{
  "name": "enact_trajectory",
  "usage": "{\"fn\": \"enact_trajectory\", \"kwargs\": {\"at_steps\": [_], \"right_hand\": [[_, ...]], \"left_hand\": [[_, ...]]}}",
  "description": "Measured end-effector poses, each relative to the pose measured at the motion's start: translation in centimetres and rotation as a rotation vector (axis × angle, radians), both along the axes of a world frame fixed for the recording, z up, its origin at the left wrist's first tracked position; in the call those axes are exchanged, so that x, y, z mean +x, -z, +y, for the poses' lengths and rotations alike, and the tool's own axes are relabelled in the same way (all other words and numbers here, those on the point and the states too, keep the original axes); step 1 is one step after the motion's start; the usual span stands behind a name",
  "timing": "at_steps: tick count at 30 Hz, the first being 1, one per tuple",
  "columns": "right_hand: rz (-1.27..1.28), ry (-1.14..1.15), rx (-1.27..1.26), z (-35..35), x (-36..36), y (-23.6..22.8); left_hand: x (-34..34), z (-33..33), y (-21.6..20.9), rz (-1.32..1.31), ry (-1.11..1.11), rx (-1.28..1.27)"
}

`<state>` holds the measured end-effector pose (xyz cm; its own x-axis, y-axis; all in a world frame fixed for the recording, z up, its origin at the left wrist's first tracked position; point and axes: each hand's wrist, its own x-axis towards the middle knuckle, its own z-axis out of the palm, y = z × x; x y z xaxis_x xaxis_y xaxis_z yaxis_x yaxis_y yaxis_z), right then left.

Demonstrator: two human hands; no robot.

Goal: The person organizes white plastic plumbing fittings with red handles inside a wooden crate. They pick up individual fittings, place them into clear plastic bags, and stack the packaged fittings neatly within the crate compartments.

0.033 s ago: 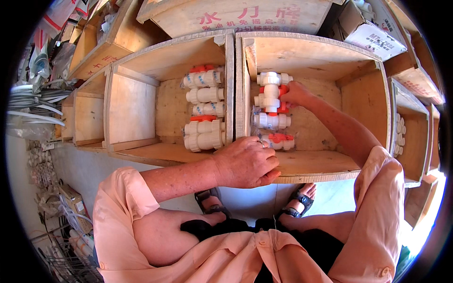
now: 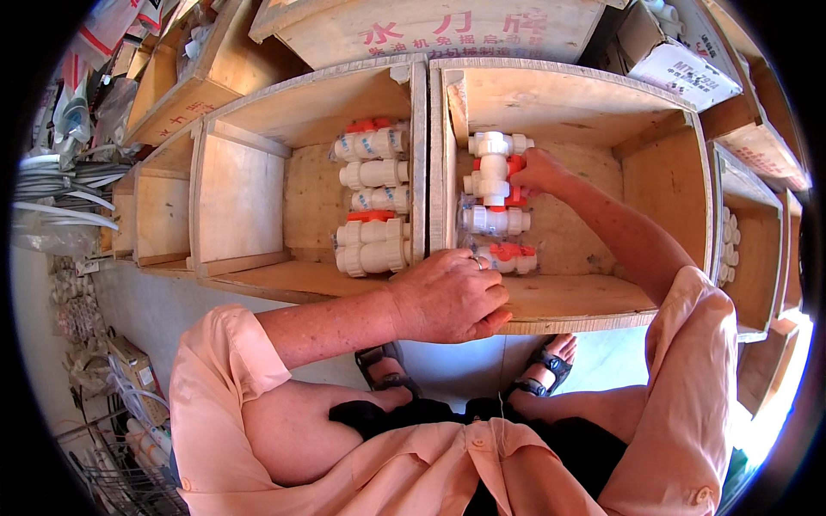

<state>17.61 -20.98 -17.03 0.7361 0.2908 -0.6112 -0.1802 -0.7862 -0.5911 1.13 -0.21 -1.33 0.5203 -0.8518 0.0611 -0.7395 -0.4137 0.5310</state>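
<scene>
My right hand reaches into the right wooden box, its fingers closed at the red handle of a white plastic ball valve. That valve lies across other white fittings by the box's left wall. Nearer me in the same box are a white valve wrapped in clear plastic and a red-handled valve. My left hand, a ring on one finger, is curled over the front rim where the two boxes meet. Its fingertips are partly hidden.
The left wooden box holds a column of white valves, some red-handled, along its right wall. Behind stands a wooden crate with red lettering. A cardboard carton is at the back right. Coiled pale hoses hang far left.
</scene>
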Motion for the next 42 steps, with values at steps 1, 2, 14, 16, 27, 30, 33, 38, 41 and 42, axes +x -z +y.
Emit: {"fn": "enact_trajectory", "kwargs": {"at_steps": [1,2,14,16,27,30,33,38,41,42], "right_hand": [[-0.023,-0.024,-0.013,0.2,0.0,0.0],[-0.05,-0.048,-0.037,0.6,-0.1,0.0],[-0.147,-0.132,-0.111,3.9,-1.5,-1.5],[0.045,0.002,0.012,4.1,-1.5,-1.9],[0.049,0.084,0.149,4.1,-1.5,-0.6],[0.039,0.099,0.198,3.1,-1.6,1.2],[0.04,0.112,0.206,3.1,-1.5,1.5],[0.087,0.108,0.192,3.0,-1.4,1.2],[0.071,0.099,0.217,2.8,-1.7,0.7],[0.073,0.096,0.211,2.8,-1.6,0.6]], "left_hand": [[0.0,0.0,0.0,0.002,0.0,0.001],[0.0,0.0,0.1,0.003,0.001,0.002],[0.1,0.1,0.0,0.011,0.01,-0.003],[0.1,0.1,0.0,0.015,0.011,-0.004],[0.0,0.1,0.0,0.025,-0.003,-0.011],[0.0,0.0,0.1,0.029,0.0,-0.023],[-0.1,0.1,0.1,0.026,-0.005,-0.014],[-0.2,0.2,0.3,-0.016,-0.011,-0.031],[-0.2,0.3,0.1,-0.024,-0.009,0.0],[-0.1,0.5,0.0,0.005,-0.007,-0.015]]}}
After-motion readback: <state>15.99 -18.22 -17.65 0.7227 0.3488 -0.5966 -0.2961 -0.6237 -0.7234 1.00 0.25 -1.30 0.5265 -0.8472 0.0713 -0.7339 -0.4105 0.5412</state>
